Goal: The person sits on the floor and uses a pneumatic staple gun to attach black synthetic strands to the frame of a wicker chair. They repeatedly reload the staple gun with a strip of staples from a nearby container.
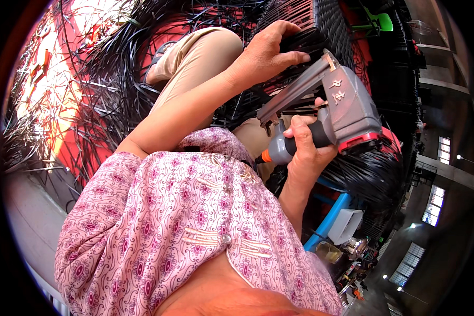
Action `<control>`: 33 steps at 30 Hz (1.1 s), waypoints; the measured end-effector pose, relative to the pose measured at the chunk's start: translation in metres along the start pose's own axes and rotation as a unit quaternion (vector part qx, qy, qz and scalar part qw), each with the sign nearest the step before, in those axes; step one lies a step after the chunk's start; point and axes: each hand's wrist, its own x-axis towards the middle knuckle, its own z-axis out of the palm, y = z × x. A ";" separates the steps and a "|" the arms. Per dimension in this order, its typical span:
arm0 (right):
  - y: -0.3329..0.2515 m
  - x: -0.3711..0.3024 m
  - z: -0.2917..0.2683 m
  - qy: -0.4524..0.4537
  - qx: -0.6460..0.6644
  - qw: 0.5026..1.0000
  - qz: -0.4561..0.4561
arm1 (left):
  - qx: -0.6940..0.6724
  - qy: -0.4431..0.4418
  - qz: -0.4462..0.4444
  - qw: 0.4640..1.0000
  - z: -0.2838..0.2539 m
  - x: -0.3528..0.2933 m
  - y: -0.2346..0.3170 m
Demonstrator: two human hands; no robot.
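Observation:
My right hand [306, 145] is wrapped round the black grip of a grey pneumatic staple gun [353, 108] with a red rim at its rear. An orange-and-black hose fitting joins the handle's lower end. The gun's nose points up against the lower edge of a woven black plastic-rattan piece [333, 29]. At that edge my left hand [271, 52] holds the piece, its thumb stretched toward the nose and its fingers bent over the strands. The fingertips are partly hidden among the strips. Whether the nose touches the weave I cannot tell.
Loose black plastic strips [124, 58] lie tangled across the red floor covering [68, 131] at the left. A bundle of black strands [371, 176] hangs at the right, near a blue bar [329, 221] and a white bin [345, 226]. A green seat [382, 21] stands beyond.

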 end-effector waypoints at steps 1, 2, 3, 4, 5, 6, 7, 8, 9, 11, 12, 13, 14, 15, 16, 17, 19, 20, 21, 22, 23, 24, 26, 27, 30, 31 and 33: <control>0.008 -0.002 -0.003 -0.005 -0.009 1.000 0.001 | 0.003 -0.001 -0.008 1.000 -0.001 0.000 0.003; 0.003 -0.005 0.001 0.005 -0.018 1.000 0.022 | 0.006 -0.002 -0.017 1.000 -0.001 -0.001 0.005; 0.004 -0.007 0.000 0.009 -0.026 0.999 0.020 | 0.008 -0.003 -0.025 1.000 -0.001 0.000 0.006; 0.005 -0.009 0.001 0.010 -0.034 0.999 0.017 | 0.004 0.010 -0.024 1.000 0.001 0.000 0.001; 0.003 -0.011 0.000 0.010 -0.026 0.999 0.022 | -0.005 0.011 -0.024 1.000 0.003 0.000 -0.002; 0.002 -0.014 0.001 0.012 -0.018 0.999 0.028 | -0.013 0.013 -0.025 1.000 0.003 -0.001 -0.004; 0.001 -0.018 0.000 0.016 -0.007 0.999 0.035 | -0.019 0.010 -0.028 0.999 0.005 -0.003 -0.006; 0.002 -0.019 -0.001 0.026 0.002 0.999 0.030 | -0.021 0.006 -0.031 0.999 0.005 -0.003 -0.007; 0.002 -0.019 -0.002 0.032 -0.001 0.999 0.031 | -0.024 0.002 -0.033 0.999 0.006 -0.001 -0.008; 0.000 -0.020 -0.002 0.041 -0.007 0.998 0.036 | -0.022 0.001 -0.034 0.999 0.005 -0.001 -0.008; 0.006 -0.018 -0.010 0.037 -0.026 0.998 0.041 | -0.019 0.003 -0.034 0.999 0.005 -0.002 -0.007; 0.005 -0.017 -0.010 0.034 -0.026 0.998 0.044 | -0.017 0.006 -0.032 0.999 0.004 -0.002 -0.006; 0.005 -0.016 -0.010 0.033 -0.026 0.998 0.048 | -0.030 0.011 -0.036 0.999 0.006 -0.002 -0.008; -0.004 -0.016 -0.005 0.033 -0.004 0.998 0.053 | -0.044 0.015 -0.041 0.998 0.008 -0.002 -0.011; -0.004 -0.015 -0.003 0.031 -0.004 0.998 0.049 | -0.058 0.020 -0.046 0.997 0.008 -0.003 -0.013; -0.004 -0.015 -0.002 0.028 -0.003 0.999 0.044 | -0.054 0.022 -0.046 0.997 0.008 -0.003 -0.013; 0.007 -0.015 -0.006 0.019 -0.029 0.999 0.020 | -0.047 0.025 -0.043 0.998 0.007 -0.003 -0.011; 0.010 -0.014 -0.007 0.015 -0.036 0.999 0.008 | -0.047 0.024 -0.041 0.998 0.007 -0.003 -0.011; 0.012 -0.014 -0.005 0.013 -0.032 0.999 -0.001 | -0.047 0.023 -0.039 0.998 0.007 -0.003 -0.011; 0.012 -0.013 -0.005 0.010 -0.028 1.000 -0.005 | -0.047 0.023 -0.038 0.998 0.008 -0.002 -0.011; 0.013 -0.013 -0.004 0.008 -0.025 1.000 -0.009 | -0.044 0.025 -0.040 0.998 0.007 -0.003 -0.010; 0.013 -0.012 -0.003 0.007 -0.023 1.000 -0.010 | -0.041 0.026 -0.042 0.998 0.007 -0.003 -0.007; 0.013 -0.012 -0.003 0.006 -0.026 1.000 -0.010 | -0.031 0.021 -0.040 0.999 0.006 -0.003 -0.007; 0.013 -0.011 -0.002 0.006 -0.032 0.999 -0.010 | -0.023 0.016 -0.035 0.999 0.006 -0.003 -0.007; 0.015 -0.010 -0.002 0.006 -0.037 0.999 -0.016 | -0.015 0.011 -0.033 0.999 0.005 -0.003 -0.006; 0.015 -0.011 -0.002 0.008 -0.034 0.999 -0.015 | -0.014 0.010 -0.034 0.999 0.005 -0.004 -0.006; 0.015 -0.012 -0.001 0.012 -0.025 1.000 -0.009 | -0.022 0.010 -0.040 0.999 0.005 -0.004 -0.005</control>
